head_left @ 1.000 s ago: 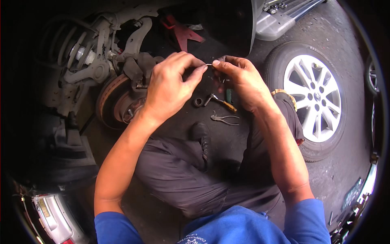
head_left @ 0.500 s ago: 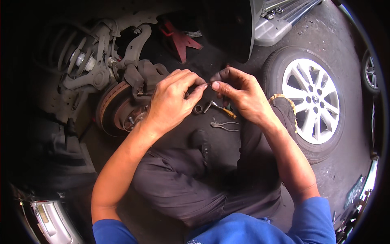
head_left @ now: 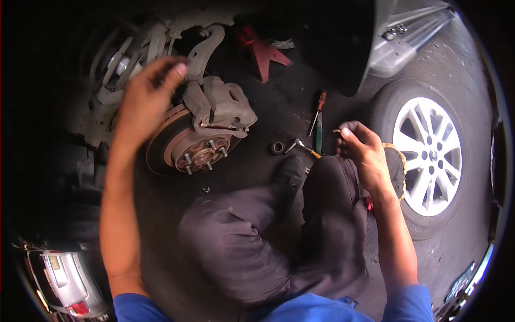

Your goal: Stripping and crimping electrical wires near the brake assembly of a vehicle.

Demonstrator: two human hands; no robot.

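Note:
My left hand (head_left: 144,102), slightly blurred, hovers at the upper left in front of the coil spring (head_left: 119,64). Thumb and fingers are loosely curved and apart, and I see nothing between them. Below it are the brake disc (head_left: 170,145) and the grey brake caliper (head_left: 228,104), with several wheel studs standing out of the hub (head_left: 203,156). Over my right knee, my right hand (head_left: 366,155) is closed, thumb against finger. A tiny thin reddish piece (head_left: 337,130) pokes out of that pinch; its kind is too small to make out.
A ratchet (head_left: 300,144) with a yellow-orange handle lies beside a dark ring-shaped part (head_left: 277,147). Behind them are a red-handled screwdriver (head_left: 320,104) and a green strip-like tool (head_left: 319,134). A red jack stand (head_left: 263,59) stands farther back. The removed wheel (head_left: 429,155) lies at right.
My hands, fingertips together before, have parted: the left swung left and up, the right moved right and down with the small piece. The view shifted, uncovering the caliper and hub.

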